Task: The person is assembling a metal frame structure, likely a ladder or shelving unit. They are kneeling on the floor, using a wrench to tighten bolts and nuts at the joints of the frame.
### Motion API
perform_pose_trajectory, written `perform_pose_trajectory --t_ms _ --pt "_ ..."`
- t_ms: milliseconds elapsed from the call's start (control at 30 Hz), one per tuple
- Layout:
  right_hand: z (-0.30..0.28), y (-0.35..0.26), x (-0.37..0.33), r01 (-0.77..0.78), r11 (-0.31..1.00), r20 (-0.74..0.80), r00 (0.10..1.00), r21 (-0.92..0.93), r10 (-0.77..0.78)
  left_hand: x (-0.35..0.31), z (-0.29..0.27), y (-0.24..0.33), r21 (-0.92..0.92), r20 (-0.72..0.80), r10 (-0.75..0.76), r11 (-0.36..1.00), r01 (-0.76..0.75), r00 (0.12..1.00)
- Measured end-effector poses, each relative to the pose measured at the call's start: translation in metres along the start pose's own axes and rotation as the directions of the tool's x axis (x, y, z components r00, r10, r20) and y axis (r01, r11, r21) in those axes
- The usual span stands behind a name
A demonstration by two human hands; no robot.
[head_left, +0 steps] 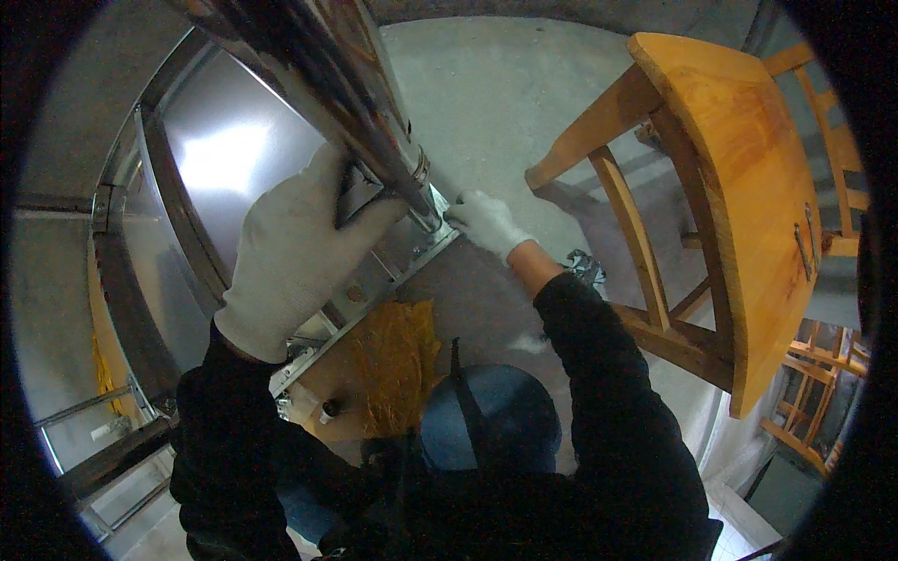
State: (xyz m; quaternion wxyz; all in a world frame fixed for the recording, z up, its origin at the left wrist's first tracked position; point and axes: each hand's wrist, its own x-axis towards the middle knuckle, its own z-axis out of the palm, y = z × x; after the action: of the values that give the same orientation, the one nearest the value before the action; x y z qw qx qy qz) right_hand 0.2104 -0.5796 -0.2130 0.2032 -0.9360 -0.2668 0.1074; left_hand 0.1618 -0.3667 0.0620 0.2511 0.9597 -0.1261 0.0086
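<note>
A shiny round metal post (346,103) runs from the upper left down to the corner of a metal frame (393,280). My left hand (290,248), in a white glove, is closed about the post near its lower end, thumb below and fingertips hidden behind it. At the corner bracket (438,213), where post and frame meet, my right hand (488,222) has its gloved fingers curled together. Whatever they pinch is hidden or too small to make out. Left of the post lies a glossy sheet-metal panel (220,117) within the frame.
To the right lies a wooden stool or small table (767,206) on its side, legs toward me. Crumpled plastic (585,268) is on the grey floor (496,84). Yellow film (398,360) lies below the frame. Wooden chairs (814,383) stand at far right.
</note>
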Motion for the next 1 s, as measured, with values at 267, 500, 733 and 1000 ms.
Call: perform_pose_trajectory --t_ms 267,500,733,1000 --pt "-0.016 0.007 0.024 0.22 0.963 0.196 0.962 -0.159 -0.188 0.0 -0.002 0.001 -0.041 0.008 -0.005 0.999 0.005 1.0" --pt "-0.025 0.007 0.031 0.296 0.937 0.283 0.929 -0.184 -0.238 0.0 -0.002 0.002 -0.012 0.033 -0.033 0.999 0.033 0.999" --pt "-0.02 0.015 0.028 0.367 0.91 0.217 0.92 -0.192 -0.325 0.0 -0.001 0.002 -0.043 0.01 -0.004 0.999 0.004 1.0" --pt "-0.026 0.007 0.027 0.391 0.89 0.284 0.903 -0.235 -0.322 0.0 -0.001 0.0 0.0 0.016 -0.01 1.0 0.01 1.0"
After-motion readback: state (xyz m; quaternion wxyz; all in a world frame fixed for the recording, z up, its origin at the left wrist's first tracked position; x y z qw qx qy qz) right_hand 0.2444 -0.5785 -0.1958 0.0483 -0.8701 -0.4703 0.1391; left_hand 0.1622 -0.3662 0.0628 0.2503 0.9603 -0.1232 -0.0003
